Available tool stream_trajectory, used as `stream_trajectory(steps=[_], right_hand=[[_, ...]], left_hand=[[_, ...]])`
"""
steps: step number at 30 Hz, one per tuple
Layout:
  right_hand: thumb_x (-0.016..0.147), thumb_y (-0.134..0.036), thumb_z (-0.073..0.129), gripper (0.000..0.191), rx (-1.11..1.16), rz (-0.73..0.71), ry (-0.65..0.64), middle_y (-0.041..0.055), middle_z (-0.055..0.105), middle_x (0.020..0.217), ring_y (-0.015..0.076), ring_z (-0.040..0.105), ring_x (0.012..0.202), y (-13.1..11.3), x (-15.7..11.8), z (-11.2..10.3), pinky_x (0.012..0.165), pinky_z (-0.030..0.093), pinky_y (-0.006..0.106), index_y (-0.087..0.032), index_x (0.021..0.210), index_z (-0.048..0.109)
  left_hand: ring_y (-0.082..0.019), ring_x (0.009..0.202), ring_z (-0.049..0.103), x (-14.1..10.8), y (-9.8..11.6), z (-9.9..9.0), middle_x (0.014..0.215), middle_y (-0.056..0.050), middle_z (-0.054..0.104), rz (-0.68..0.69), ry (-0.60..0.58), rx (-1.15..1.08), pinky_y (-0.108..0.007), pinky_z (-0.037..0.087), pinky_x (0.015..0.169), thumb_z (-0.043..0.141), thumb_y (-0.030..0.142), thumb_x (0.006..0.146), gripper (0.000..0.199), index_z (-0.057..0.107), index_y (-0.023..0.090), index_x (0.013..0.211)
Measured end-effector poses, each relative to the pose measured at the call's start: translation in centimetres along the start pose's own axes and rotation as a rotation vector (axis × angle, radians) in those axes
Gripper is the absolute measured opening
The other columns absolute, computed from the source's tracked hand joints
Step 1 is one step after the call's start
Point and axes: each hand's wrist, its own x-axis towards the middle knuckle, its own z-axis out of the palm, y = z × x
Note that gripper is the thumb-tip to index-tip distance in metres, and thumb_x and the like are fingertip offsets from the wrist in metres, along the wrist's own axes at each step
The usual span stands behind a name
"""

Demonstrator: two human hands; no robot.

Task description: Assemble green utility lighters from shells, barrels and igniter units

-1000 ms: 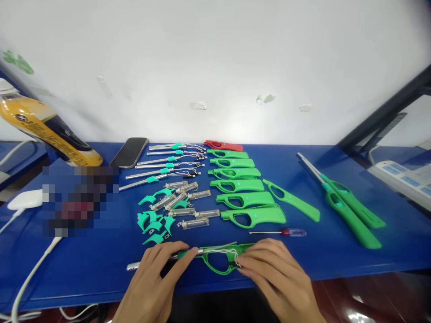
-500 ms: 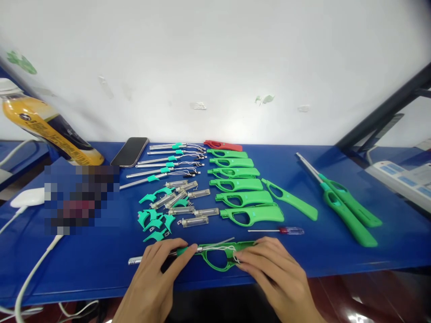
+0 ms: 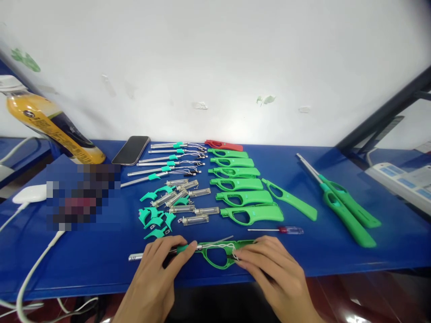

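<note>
At the front edge lies a green lighter half-shell with its inner side up. My left hand is closed on a metal lighter tube where its teal collar meets the shell's left end. White wires run from the tube across the trigger opening. My right hand pinches the wires' end and a small black part at the shell, whose right end it covers. Just beyond is a screwdriver with a red and clear handle.
Behind are rows of green shells, a red shell, wired tubes, clear fuel tanks and teal triggers. Two lighters lie right. A phone, bottle and white cable are left.
The view has shifted very slightly. Both hands keep the same hold on the tube and wires, with no clear movement of the parts.
</note>
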Motion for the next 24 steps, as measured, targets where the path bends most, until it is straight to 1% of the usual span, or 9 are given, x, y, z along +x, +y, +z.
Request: stream_trajectory(steps=[5,11,17,21,24], right_hand=[[0.118,-0.018,0.067,0.017,-0.010,0.002,-0.005,-0.0008,0.089,0.105,0.0152,0.082,0.088,0.01,-0.14,0.03,0.085,0.063,0.033,-0.026,0.121,0.082],[0.118,-0.019,0.068,0.017,-0.021,-0.001,-0.005,-0.0019,0.088,0.107,0.0143,0.081,0.090,0.02,-0.18,0.03,0.087,0.063,0.032,-0.027,0.122,0.082],[0.117,-0.016,0.068,0.018,-0.025,-0.008,-0.009,-0.0009,0.088,0.107,0.0152,0.081,0.092,0.15,-0.31,0.09,0.087,0.062,0.032,-0.027,0.124,0.082],[0.117,-0.016,0.068,0.019,-0.024,-0.001,-0.010,-0.0015,0.088,0.108,0.0149,0.080,0.092,0.19,-0.43,0.17,0.087,0.061,0.032,-0.027,0.124,0.081],[0.117,-0.017,0.070,0.017,-0.021,0.011,-0.014,-0.0023,0.087,0.108,0.0142,0.079,0.093,0.18,-0.50,0.22,0.089,0.061,0.032,-0.028,0.125,0.080]], left_hand=[[-0.021,0.116,0.078,0.27,0.08,0.03,0.133,-0.007,0.078,0.007,0.006,0.003,-0.034,0.064,0.101,0.044,-0.007,0.101,0.074,0.070,0.036,0.155],[-0.021,0.112,0.079,0.72,0.51,0.00,0.130,-0.008,0.079,0.008,0.003,0.015,-0.035,0.064,0.098,0.039,-0.008,0.100,0.076,0.069,0.034,0.155],[-0.022,0.112,0.078,0.99,0.10,0.09,0.126,-0.008,0.078,0.037,0.003,0.043,-0.033,0.062,0.095,0.040,-0.010,0.098,0.077,0.070,0.033,0.154],[-0.022,0.112,0.077,0.84,-0.13,0.16,0.127,-0.008,0.077,0.050,0.008,0.053,-0.032,0.061,0.093,0.040,-0.010,0.098,0.078,0.071,0.033,0.154],[-0.022,0.113,0.076,0.63,-0.05,0.08,0.129,-0.008,0.077,0.038,0.005,0.061,-0.034,0.061,0.095,0.040,-0.010,0.098,0.077,0.071,0.033,0.155]])
